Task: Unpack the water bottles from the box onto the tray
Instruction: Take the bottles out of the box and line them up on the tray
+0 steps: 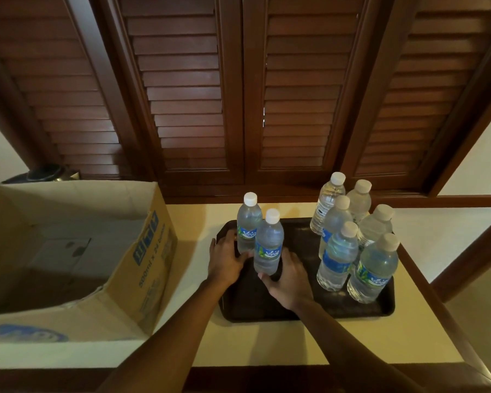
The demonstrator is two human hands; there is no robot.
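- the two water bottles in hand stand upright at the tray's left end: the far bottle [248, 222] near the far-left corner, the near bottle [268, 245] just in front of it and towards the tray's middle.
- left hand [227, 260] curls round the far bottle's base, thumb side towards the tray's left edge; the fingertips behind the bottle are hidden.
- right hand [288, 276] wraps the near bottle's lower body from the right, thumb across its front at the bottom.
- handling, as a judgement: full, sealed, clear plastic bottles, fairly heavy for their size, walls thin and a little springy, smooth and perhaps slippery; hold at the labelled waist or just under it, not at the cap; tall and narrow, so a nudge could tip one.
- six more bottles [338, 256] stand bunched at the tray's right end, touching or nearly so, all with white caps.
- the dark tray [267, 310] lies on the pale worktop [267, 344], towards its right side.
- the cardboard box [142, 268] sits open at the worktop's left end; no bottles show in the part of its inside that is visible.
- writing: blue and green labels read roughly "vaia" in white script; the box side shows "500ml x 24", the rest too blurred to read.
- dark wooden louvred shutters [187, 95] rise behind the worktop's far edge.
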